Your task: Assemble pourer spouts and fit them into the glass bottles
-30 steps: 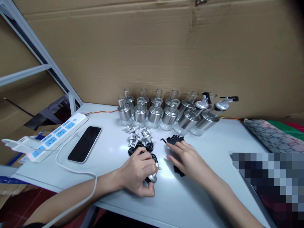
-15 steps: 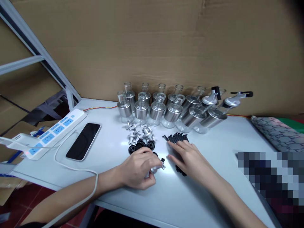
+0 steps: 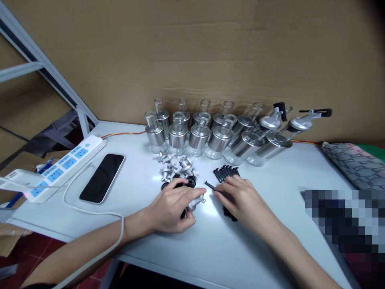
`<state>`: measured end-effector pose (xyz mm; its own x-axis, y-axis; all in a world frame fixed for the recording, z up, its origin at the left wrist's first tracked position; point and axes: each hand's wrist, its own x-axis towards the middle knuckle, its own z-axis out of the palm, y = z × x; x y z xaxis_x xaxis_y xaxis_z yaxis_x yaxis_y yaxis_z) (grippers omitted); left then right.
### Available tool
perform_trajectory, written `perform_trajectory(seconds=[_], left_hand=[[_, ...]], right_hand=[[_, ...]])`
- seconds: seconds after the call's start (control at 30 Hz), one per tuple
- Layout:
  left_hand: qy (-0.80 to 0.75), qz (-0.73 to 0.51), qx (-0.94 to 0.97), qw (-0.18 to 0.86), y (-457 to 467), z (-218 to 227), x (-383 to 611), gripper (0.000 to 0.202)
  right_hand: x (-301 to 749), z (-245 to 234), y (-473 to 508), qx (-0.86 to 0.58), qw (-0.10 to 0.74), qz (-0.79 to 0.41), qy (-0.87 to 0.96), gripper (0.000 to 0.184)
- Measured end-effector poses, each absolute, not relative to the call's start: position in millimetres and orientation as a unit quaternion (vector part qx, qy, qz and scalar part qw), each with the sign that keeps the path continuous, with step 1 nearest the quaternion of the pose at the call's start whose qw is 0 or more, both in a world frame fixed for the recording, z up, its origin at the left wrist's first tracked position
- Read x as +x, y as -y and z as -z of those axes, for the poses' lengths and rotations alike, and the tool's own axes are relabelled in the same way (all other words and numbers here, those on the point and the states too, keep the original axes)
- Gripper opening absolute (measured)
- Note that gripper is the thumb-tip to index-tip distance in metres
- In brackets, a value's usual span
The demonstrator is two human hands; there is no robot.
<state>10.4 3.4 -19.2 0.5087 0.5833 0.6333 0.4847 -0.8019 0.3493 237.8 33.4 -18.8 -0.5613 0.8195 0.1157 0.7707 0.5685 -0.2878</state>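
Between the thumb and fingers of my left hand (image 3: 171, 206) is a silver pourer spout (image 3: 197, 202), tilted toward the right, with a black part beneath it. My right hand (image 3: 242, 196) pinches a slim black lever (image 3: 209, 185) at its near end, low over the table. Just beyond that hand lies a row of similar black levers (image 3: 226, 172). Small black pieces (image 3: 230, 215) lie partly hidden under the right hand. Past my left hand sit a pile of loose silver spouts (image 3: 177, 163) and several round black stoppers (image 3: 191, 182), partly covered by its fingers.
Two rows of glass bottles with steel sleeves (image 3: 198, 138) stand at the back; two at the right carry silver pourers (image 3: 302, 122) with black levers. To the left are a phone (image 3: 102, 178), a white power strip (image 3: 66, 168) and a cable (image 3: 90, 214). Cardboard (image 3: 192, 48) stands behind.
My right hand's fingers have closed on one black lever and drawn it apart from the row toward me. The left hand still holds the spout, now turned slightly.
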Motion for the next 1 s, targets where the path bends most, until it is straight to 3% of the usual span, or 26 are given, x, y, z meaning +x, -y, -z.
perform_trajectory(seconds=[0.23,0.4,0.5,0.6,0.7,1.0], left_hand=[[-0.309,-0.390,0.865,0.066,-4,22,10,0.065],[-0.317,-0.391,0.862,0.054,-4,21,9,0.081],[-0.325,-0.391,0.860,0.050,-3,18,9,0.082],[-0.333,-0.390,0.857,0.050,-3,16,9,0.080],[-0.333,-0.381,0.861,0.052,-2,16,10,0.079],[-0.364,-0.323,0.872,0.048,-2,22,11,0.079]], right_hand=[[236,20,-33,-0.465,0.127,-0.044,0.875,0.003],[234,21,-33,-0.494,0.149,-0.011,0.857,0.011],[231,15,-28,-0.499,0.204,-0.080,0.838,0.010],[223,6,-16,-0.481,0.313,-0.222,0.788,0.011],[215,-1,-4,-0.467,0.400,-0.293,0.732,0.015],[211,3,-1,-0.460,0.408,-0.322,0.719,0.016]])
